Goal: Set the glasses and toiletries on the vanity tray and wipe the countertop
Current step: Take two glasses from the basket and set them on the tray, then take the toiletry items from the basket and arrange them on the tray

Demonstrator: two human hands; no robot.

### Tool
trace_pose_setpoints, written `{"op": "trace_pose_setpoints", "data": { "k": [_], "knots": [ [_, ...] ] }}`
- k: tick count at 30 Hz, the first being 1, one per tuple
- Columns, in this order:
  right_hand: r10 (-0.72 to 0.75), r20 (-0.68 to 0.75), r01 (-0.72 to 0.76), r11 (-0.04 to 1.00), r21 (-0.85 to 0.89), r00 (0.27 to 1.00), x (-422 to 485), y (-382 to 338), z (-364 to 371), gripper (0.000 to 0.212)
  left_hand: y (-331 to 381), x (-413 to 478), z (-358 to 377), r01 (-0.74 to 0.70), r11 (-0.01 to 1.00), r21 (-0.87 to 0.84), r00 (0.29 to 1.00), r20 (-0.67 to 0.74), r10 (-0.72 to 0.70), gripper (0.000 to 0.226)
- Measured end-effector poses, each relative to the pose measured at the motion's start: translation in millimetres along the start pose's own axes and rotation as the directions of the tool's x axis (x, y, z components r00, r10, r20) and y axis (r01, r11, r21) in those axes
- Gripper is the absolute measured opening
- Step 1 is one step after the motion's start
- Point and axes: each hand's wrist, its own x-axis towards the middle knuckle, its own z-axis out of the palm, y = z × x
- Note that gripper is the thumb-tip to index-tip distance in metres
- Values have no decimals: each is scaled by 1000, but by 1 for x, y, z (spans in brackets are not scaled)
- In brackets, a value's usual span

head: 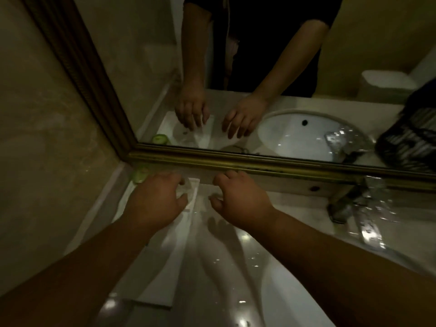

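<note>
A long white vanity tray (pixel 162 274) lies on the glossy countertop (pixel 236 267) along the left wall. Over the tray's far end, my left hand (pixel 155 199) curls its fingers round a clear, pale object, which looks like a glass (pixel 191 192); most of it is hidden by the hand. A small green round item (pixel 141 175) sits at the tray's back corner by the mirror. My right hand (pixel 240 197) hovers over the bare counter just right of the tray, fingers loosely curled and holding nothing.
A gold-framed mirror (pixel 259 165) runs along the back and reflects both hands and a white sink basin (pixel 297 135). A chrome faucet (pixel 363 218) stands at the right. A dark striped object (pixel 410 142) shows at the far right. The light is dim.
</note>
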Motion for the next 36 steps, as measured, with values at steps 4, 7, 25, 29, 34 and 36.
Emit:
{"op": "trace_pose_setpoints", "data": {
  "k": [4,7,25,29,34,36],
  "knots": [
    [70,-30,-72,996,-53,997,-57,53,-53,44,100,-14,-5,-145,988,-59,989,14,146,38],
    [124,-60,-129,987,-94,990,-104,98,-97,43,183,-18,-10,-250,967,-43,968,-8,250,40],
    [470,-300,-527,837,-147,830,-367,362,-290,28,603,-41,-15,-696,712,-97,714,6,700,32],
    [550,-245,-589,797,-133,799,-411,419,-297,29,667,-48,5,-741,664,-97,663,50,747,25],
    [584,-167,-606,782,-148,794,-447,474,-294,28,725,-47,37,-726,683,-78,662,188,725,35],
    [591,-121,-603,785,-145,798,-453,493,-292,28,741,-43,53,-710,702,-61,667,261,697,36]
  ]
}}
